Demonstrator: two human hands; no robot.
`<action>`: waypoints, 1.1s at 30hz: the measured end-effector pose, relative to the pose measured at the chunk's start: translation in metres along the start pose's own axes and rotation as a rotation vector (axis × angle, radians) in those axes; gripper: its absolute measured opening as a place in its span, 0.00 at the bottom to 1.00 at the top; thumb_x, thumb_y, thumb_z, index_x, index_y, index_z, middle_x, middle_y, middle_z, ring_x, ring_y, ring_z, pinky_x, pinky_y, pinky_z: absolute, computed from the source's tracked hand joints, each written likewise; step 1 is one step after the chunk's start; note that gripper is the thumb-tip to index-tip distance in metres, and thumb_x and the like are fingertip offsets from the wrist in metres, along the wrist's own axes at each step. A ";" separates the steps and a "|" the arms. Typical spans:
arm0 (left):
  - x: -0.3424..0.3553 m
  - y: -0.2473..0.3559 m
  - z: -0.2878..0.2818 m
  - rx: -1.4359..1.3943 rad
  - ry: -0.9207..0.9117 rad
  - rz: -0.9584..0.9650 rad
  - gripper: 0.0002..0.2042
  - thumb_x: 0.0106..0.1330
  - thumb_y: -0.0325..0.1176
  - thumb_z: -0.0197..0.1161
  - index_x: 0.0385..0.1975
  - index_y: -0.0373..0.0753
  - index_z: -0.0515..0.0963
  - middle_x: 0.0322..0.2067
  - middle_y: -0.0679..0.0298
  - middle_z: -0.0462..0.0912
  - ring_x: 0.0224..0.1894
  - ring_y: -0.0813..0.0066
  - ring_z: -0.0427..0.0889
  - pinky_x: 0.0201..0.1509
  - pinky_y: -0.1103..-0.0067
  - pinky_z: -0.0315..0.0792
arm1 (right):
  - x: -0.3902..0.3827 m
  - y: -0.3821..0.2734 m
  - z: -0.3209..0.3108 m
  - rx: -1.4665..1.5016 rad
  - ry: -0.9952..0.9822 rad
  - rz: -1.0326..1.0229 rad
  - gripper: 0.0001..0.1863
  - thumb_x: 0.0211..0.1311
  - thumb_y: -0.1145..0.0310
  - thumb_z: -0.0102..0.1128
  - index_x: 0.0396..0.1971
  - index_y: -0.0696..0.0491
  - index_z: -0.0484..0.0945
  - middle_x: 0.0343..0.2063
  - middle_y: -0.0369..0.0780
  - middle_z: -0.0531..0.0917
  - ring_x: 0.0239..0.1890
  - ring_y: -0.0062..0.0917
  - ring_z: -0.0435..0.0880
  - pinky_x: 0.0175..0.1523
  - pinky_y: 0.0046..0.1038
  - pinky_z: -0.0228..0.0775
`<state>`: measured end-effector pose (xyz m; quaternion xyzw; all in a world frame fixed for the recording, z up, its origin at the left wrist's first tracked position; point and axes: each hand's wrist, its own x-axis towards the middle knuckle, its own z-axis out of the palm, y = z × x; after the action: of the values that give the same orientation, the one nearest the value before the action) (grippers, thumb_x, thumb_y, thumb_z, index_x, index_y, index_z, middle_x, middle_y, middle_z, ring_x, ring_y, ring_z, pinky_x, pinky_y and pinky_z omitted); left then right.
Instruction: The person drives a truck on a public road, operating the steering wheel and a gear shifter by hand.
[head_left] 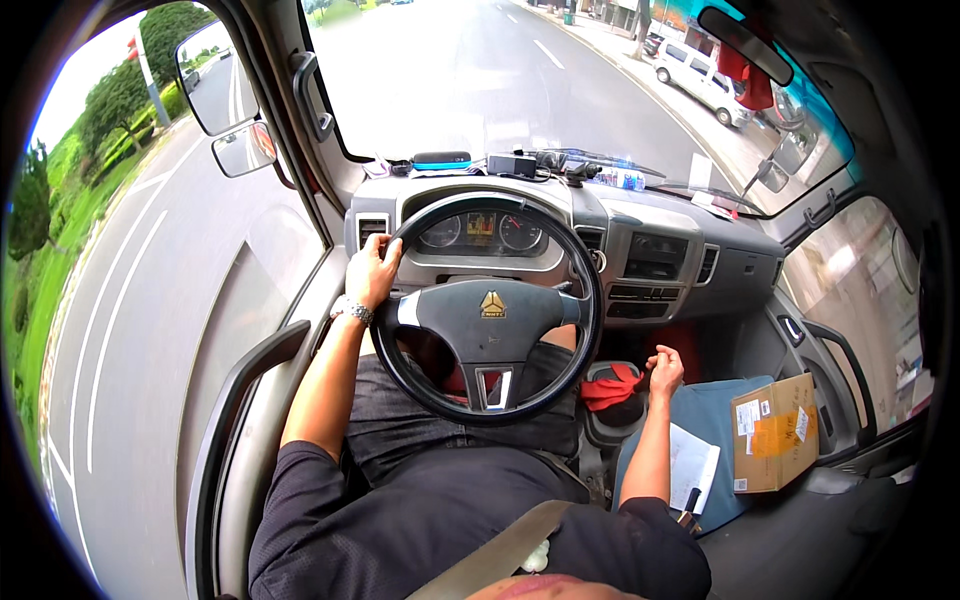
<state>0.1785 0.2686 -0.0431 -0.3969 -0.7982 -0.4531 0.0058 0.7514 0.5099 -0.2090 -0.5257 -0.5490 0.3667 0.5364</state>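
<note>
The black steering wheel (592, 300) fills the middle of the view in front of me. My left hand (374, 268) is closed round the upper left of its rim, with a metal-banded watch (352, 309) on the wrist. Off the wheel, my right hand (664, 370) is raised to the right with its fingers loosely curled, and nothing shows in it. Just left of that hand lies a red cloth (612, 388) over what looks like the gear lever area. A cardboard box (775, 435) with orange tape and white papers (692, 465) rest on the blue-grey passenger seat (735, 395).
Beyond the windscreen runs a road (480, 70), with a white van (700, 80) at its right side. Side mirrors (215, 80) stand outside the left window. On the dashboard are a blue-and-black case (441, 161) and a small black device (511, 165). A seat belt (490, 550) crosses my chest.
</note>
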 end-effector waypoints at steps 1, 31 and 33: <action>0.000 0.000 -0.001 0.003 0.001 -0.004 0.21 0.73 0.50 0.62 0.51 0.38 0.80 0.37 0.49 0.89 0.41 0.50 0.89 0.47 0.63 0.80 | 0.001 -0.002 0.002 -0.012 0.001 0.001 0.11 0.71 0.74 0.50 0.42 0.57 0.83 0.22 0.37 0.83 0.22 0.20 0.81 0.31 0.24 0.76; -0.010 -0.014 0.003 -0.168 -0.017 -0.112 0.23 0.69 0.47 0.69 0.53 0.35 0.78 0.37 0.53 0.89 0.37 0.61 0.89 0.45 0.70 0.80 | 0.011 0.003 0.008 -0.012 0.025 0.046 0.10 0.72 0.74 0.51 0.42 0.57 0.83 0.23 0.37 0.84 0.22 0.19 0.82 0.30 0.24 0.76; -0.008 -0.027 0.006 -0.155 0.026 -0.047 0.21 0.69 0.42 0.71 0.53 0.34 0.78 0.30 0.63 0.86 0.28 0.79 0.84 0.34 0.78 0.78 | 0.005 0.004 0.015 0.012 -0.006 0.048 0.10 0.71 0.73 0.52 0.42 0.57 0.83 0.23 0.37 0.84 0.23 0.20 0.82 0.31 0.24 0.76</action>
<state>0.1689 0.2608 -0.0689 -0.3713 -0.7698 -0.5186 -0.0250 0.7380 0.5175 -0.2145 -0.5346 -0.5357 0.3844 0.5287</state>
